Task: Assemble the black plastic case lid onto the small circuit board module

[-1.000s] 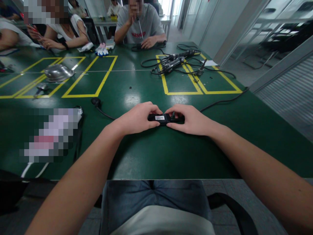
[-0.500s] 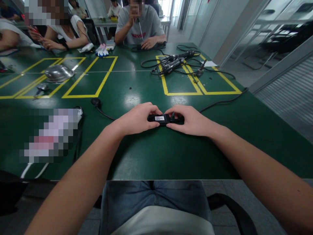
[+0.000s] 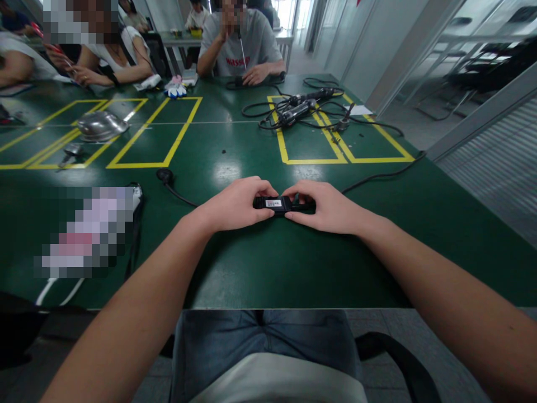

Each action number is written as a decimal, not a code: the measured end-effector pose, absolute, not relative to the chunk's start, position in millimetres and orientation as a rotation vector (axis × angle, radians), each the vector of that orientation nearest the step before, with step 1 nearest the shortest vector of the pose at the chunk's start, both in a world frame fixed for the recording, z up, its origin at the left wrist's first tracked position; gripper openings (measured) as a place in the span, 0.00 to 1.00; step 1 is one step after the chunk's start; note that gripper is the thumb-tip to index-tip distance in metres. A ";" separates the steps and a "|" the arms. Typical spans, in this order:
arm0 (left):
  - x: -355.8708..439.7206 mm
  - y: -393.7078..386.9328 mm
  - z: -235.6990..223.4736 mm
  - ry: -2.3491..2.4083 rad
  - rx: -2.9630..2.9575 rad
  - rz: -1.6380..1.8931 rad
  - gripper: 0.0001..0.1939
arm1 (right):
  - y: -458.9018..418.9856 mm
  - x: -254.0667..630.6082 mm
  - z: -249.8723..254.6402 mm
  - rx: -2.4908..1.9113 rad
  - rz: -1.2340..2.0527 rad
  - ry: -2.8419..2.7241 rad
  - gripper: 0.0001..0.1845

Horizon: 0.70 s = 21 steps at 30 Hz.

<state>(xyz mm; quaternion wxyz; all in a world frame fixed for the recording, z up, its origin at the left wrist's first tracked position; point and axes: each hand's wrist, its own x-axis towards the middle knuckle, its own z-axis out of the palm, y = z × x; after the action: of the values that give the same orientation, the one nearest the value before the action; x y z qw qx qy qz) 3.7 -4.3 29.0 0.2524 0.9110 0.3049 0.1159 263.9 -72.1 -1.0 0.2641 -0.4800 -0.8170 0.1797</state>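
Note:
A small black device (image 3: 277, 204) with a white label lies on the green table (image 3: 260, 263) in front of me. My left hand (image 3: 235, 204) grips its left end with curled fingers. My right hand (image 3: 329, 207) grips its right end, fingers wrapped over the top. A black cable (image 3: 380, 175) runs from under my right hand toward the table's right edge.
Yellow tape rectangles (image 3: 151, 134) mark the table. A tangle of black cables and tools (image 3: 302, 106) lies at the back right. A silver object (image 3: 99, 124) and a black plug with cord (image 3: 166, 177) sit to the left. People sit along the far side.

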 end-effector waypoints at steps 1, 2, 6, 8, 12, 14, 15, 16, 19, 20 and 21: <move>3.7 -4.4 29.1 0.829 2.477 0.315 0.19 | -72.1 263.8 -0.9 -1.298 0.487 -2.208 0.17; 3.6 -4.5 29.1 0.828 2.477 0.314 0.19 | -72.1 263.7 -0.8 -1.299 0.488 -2.208 0.17; 3.0 -4.2 28.1 0.818 2.476 0.327 0.18 | -71.6 263.8 -1.3 -1.307 0.488 -2.207 0.17; 2.9 -4.0 27.8 0.810 2.477 0.330 0.18 | -71.1 264.2 -1.8 -1.316 0.489 -2.208 0.18; 3.5 -4.4 28.9 0.818 2.477 0.313 0.18 | -70.2 265.1 -2.6 -1.335 0.504 -2.201 0.20; 3.8 -4.9 29.8 0.827 2.472 0.308 0.18 | -70.0 265.4 -2.8 -1.336 0.507 -2.200 0.20; 3.9 -5.1 30.2 0.828 2.470 0.307 0.18 | -70.0 265.5 -2.8 -1.338 0.506 -2.201 0.20; 3.9 -5.3 30.4 0.827 2.470 0.307 0.18 | -70.0 265.6 -2.7 -1.338 0.505 -2.202 0.20; 3.8 -5.4 30.3 0.828 2.471 0.305 0.18 | -70.1 265.8 -2.9 -1.337 0.502 -2.203 0.20; 3.8 -5.3 30.2 0.830 2.471 0.301 0.18 | -70.1 265.8 -3.1 -1.336 0.500 -2.202 0.20; 3.8 -5.2 30.1 0.832 2.471 0.298 0.19 | -70.1 265.9 -3.3 -1.334 0.498 -2.200 0.21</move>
<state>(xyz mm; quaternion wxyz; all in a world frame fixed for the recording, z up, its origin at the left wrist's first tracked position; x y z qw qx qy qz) 3.8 -5.2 30.1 0.2556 0.9103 0.3065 0.1098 265.9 -70.1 -3.3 0.2575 -0.4920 -0.8111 0.1836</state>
